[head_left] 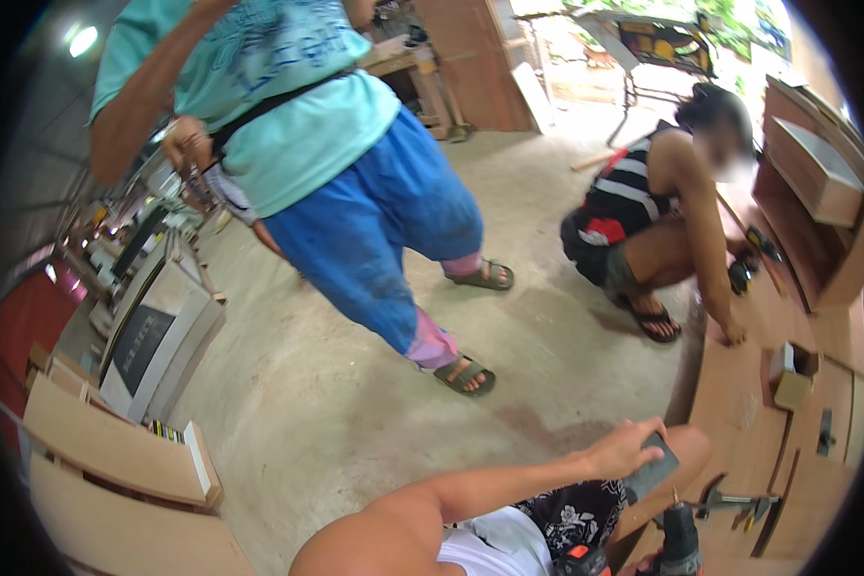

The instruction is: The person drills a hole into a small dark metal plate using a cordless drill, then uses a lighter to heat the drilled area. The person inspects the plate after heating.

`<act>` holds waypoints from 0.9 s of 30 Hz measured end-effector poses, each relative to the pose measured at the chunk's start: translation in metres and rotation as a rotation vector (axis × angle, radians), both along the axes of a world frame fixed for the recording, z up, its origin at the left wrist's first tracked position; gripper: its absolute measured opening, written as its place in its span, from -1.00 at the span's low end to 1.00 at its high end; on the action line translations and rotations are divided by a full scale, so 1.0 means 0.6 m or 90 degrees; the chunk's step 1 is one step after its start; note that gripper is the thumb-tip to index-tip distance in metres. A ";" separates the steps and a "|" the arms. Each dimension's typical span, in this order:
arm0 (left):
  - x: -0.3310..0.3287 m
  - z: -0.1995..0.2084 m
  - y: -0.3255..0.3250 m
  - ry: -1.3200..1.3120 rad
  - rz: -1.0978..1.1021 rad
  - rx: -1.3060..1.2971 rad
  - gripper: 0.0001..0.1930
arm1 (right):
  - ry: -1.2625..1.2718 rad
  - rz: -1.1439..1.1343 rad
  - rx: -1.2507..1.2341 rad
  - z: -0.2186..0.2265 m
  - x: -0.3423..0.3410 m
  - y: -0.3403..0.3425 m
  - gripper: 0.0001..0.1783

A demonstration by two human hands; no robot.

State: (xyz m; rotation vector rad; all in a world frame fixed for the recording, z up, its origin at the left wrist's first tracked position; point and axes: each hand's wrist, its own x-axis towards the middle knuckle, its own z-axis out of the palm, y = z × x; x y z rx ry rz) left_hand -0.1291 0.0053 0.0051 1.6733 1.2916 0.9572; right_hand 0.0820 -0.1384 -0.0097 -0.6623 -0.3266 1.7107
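My left arm reaches across my lap, and my left hand (632,449) is closed on a dark grey flat block (655,461) above my knee. Low at the bottom edge, my right hand (649,563), partly cut off, is closed round a cordless drill (682,538). The drill's bit points upward, and a red-and-black battery (583,561) shows beside my lap. Close to the drill, a bar clamp (734,502) lies on the wooden panels (739,422). Farther along them stands a small open cardboard box (793,376).
A co-worker (672,202) squats at the right, one hand on the panel, a power drill (742,273) by the other. A person in blue trousers (355,221) stands ahead on the concrete floor (298,384). Wooden cabinets (816,173) rise far right; boards (115,442) lie at left.
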 end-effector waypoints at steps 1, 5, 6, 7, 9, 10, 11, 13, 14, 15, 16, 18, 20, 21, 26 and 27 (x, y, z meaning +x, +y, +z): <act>0.003 -0.002 0.002 -0.032 -0.012 0.018 -0.68 | -0.014 0.011 0.010 0.009 -0.006 0.009 -0.41; 0.012 0.032 -0.013 -0.055 -0.039 0.009 -0.67 | -0.083 0.030 0.047 0.031 -0.008 0.019 -0.45; 0.016 0.023 -0.010 -0.054 -0.030 0.028 -0.66 | -0.108 0.031 0.057 0.036 -0.005 0.019 -0.46; 0.022 0.015 -0.006 -0.053 -0.023 0.047 -0.65 | -0.130 0.027 0.067 0.041 -0.005 0.020 -0.47; 0.028 0.019 -0.003 0.017 -0.064 -0.018 -0.59 | -0.174 0.014 0.087 0.050 0.004 0.017 -0.48; 0.029 0.022 -0.007 0.029 -0.082 -0.001 -0.58 | -0.196 0.005 0.103 0.052 0.006 0.016 -0.49; 0.030 0.023 -0.012 0.040 -0.098 0.016 -0.56 | -0.223 -0.006 0.118 0.057 0.011 0.016 -0.50; 0.019 0.028 -0.027 0.025 -0.129 -0.039 -0.52 | -0.276 -0.032 0.158 0.068 0.027 0.011 -0.52; 0.007 0.020 -0.032 0.021 -0.108 -0.023 -0.52 | -0.308 -0.045 0.185 0.075 0.036 0.009 -0.53; -0.007 0.001 -0.035 0.013 -0.092 -0.012 -0.53 | -0.338 -0.063 0.208 0.082 0.041 0.008 -0.54; -0.013 0.010 -0.038 0.001 -0.083 0.001 -0.53 | -0.378 -0.079 0.242 0.083 0.040 0.009 -0.55; -0.039 0.055 -0.040 -0.012 -0.044 -0.215 -0.57 | -0.463 -0.108 0.306 0.092 0.041 0.015 -0.57; -0.094 -0.042 -0.036 0.051 0.047 -0.032 -0.60 | -0.518 -0.110 0.370 0.107 0.022 0.028 -0.58; -0.107 -0.040 -0.029 0.066 0.066 -0.038 -0.61 | -0.548 -0.118 0.398 0.114 0.012 0.038 -0.59; -0.170 0.008 0.008 0.027 0.195 -0.166 -0.69 | -0.669 -0.236 0.684 0.138 -0.043 0.108 -0.64; -0.174 0.013 0.018 -0.045 0.206 -0.214 -0.68 | -0.711 -0.318 0.824 0.104 -0.049 0.137 -0.65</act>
